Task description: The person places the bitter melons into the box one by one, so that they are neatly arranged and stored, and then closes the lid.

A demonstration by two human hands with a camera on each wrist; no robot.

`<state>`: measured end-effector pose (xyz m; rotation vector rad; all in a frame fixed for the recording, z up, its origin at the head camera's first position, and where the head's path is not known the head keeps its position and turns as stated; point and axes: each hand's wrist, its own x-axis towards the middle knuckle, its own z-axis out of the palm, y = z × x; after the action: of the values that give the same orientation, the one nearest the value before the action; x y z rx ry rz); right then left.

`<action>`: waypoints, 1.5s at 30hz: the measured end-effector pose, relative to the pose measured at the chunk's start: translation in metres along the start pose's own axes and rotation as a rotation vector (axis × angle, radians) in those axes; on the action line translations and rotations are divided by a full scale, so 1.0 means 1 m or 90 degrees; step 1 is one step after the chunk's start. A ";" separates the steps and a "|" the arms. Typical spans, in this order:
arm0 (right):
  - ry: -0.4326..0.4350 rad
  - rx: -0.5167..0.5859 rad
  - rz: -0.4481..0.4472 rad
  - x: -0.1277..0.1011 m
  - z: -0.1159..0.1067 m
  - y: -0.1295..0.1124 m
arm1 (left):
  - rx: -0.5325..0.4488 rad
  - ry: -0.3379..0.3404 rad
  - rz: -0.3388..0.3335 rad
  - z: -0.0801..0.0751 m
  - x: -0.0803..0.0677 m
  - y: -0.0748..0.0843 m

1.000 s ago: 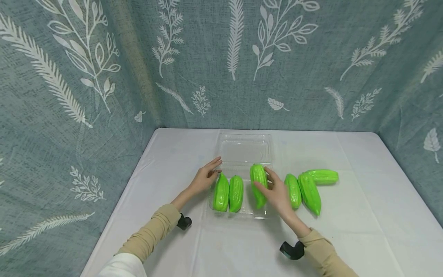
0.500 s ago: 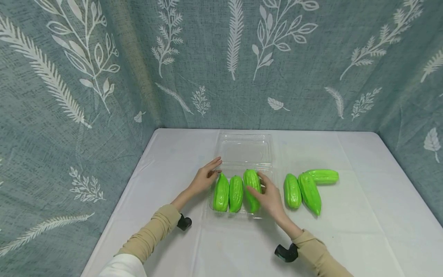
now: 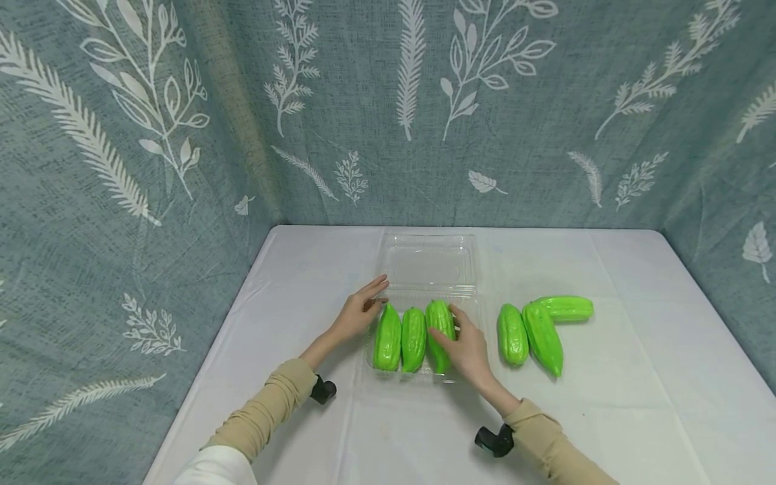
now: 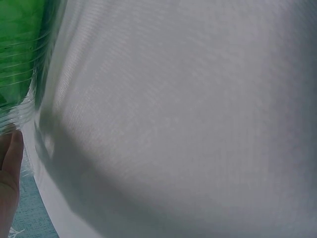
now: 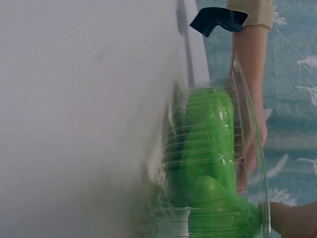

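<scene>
A clear plastic clamshell tray (image 3: 467,377) lies mid-table with its lid (image 3: 429,261) folded open behind it. Inside lie two bright green bitter gourds (image 3: 388,337) (image 3: 414,339). My right hand (image 3: 450,329) grips a third gourd (image 3: 438,314) and sets it against them in the tray. My left hand (image 3: 372,298) rests with straight fingers on the tray's left far corner. The right wrist view shows the gourds (image 5: 208,148) through the tray wall. In the left wrist view, one gourd (image 4: 20,49) sits behind clear plastic beside a fingertip (image 4: 10,163).
Three more green gourds (image 3: 512,335) (image 3: 541,339) (image 3: 564,308) lie on the white tablecloth (image 3: 636,377) right of the tray. A blue-grey leaf-print curtain (image 3: 151,168) closes in the table at the back and on both sides.
My right hand has carried the third gourd left and down, from the tray's right side to beside the other two. The left hand has stayed put.
</scene>
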<state>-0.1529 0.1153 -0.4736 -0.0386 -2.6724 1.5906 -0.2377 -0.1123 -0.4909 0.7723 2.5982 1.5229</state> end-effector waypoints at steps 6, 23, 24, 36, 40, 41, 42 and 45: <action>0.004 -0.017 0.009 0.000 0.004 0.002 | 0.001 -0.001 0.003 -0.001 -0.001 0.000; -0.085 -0.024 0.052 -0.003 -0.005 -0.001 | -0.012 0.001 -0.005 0.000 0.000 -0.001; -0.091 -0.023 0.054 -0.003 -0.006 -0.002 | -0.007 0.002 -0.006 -0.001 0.001 -0.001; -0.120 0.000 0.053 -0.003 -0.008 0.002 | 0.009 0.003 -0.009 0.000 0.001 -0.002; -0.117 0.007 0.049 -0.003 -0.007 0.004 | 0.027 0.004 -0.009 0.000 0.001 0.000; -0.117 0.007 0.047 -0.003 -0.006 0.004 | 0.023 0.007 -0.008 0.001 0.001 0.001; -0.116 0.008 0.046 -0.003 -0.006 0.005 | 0.021 0.010 -0.005 0.001 0.001 0.001; -0.117 0.009 0.043 -0.003 -0.005 0.005 | 0.010 0.013 -0.005 0.001 0.001 0.002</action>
<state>-0.1500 0.1226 -0.4758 0.0189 -2.8248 1.7109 -0.2373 -0.1103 -0.4898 0.7515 2.6277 1.5189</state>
